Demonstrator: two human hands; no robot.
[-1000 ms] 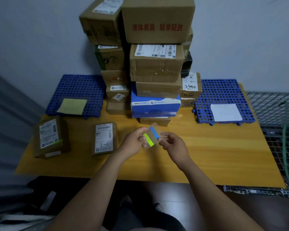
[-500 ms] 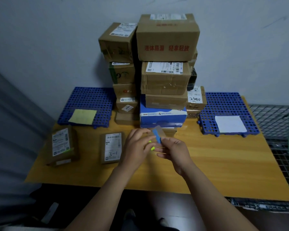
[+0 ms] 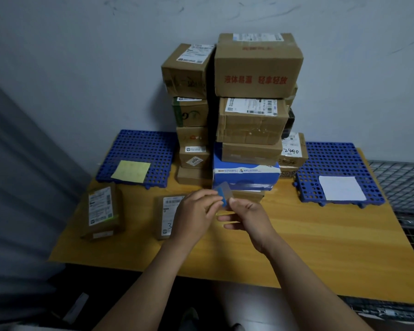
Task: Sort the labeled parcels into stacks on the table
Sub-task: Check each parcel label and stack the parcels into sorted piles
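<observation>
Wooden table (image 3: 320, 247) carried it all. A tall pile (image 3: 251, 120) of taped cartons stood at the back against the wall. A blue left mat (image 3: 139, 149) bore a yellow note (image 3: 132, 171), and a blue right mat (image 3: 332, 161) bore a white paper (image 3: 342, 188). Two flat parcels lay label-up toward the left, the left parcel (image 3: 101, 209) near the edge and the mid parcel (image 3: 165, 213) closer in. Above the table's middle, the left hand (image 3: 194, 216) and right hand (image 3: 249, 216) met on a small clear sheet (image 3: 226, 188) with a blue strip (image 3: 221, 198) on it. The step looked like peeling that strip off to mark a parcel. Done well, the right hand would steady the sheet by its lower edge. The left would lift one corner of the strip and draw it away slowly, so it neither tore nor folded onto itself, and then press it flat clear of the barcode. The right thumb and forefinger pinched the sheet's lower edge, with the other fingers held loosely straight below. The left fingers were curled in against the strip, seemingly pinching it, though the contact itself was hidden. No parcel was in either hand. The mid parcel lay on the table just left of the left hand and partly hidden behind it, and the pile stood just beyond the fingertips.
</observation>
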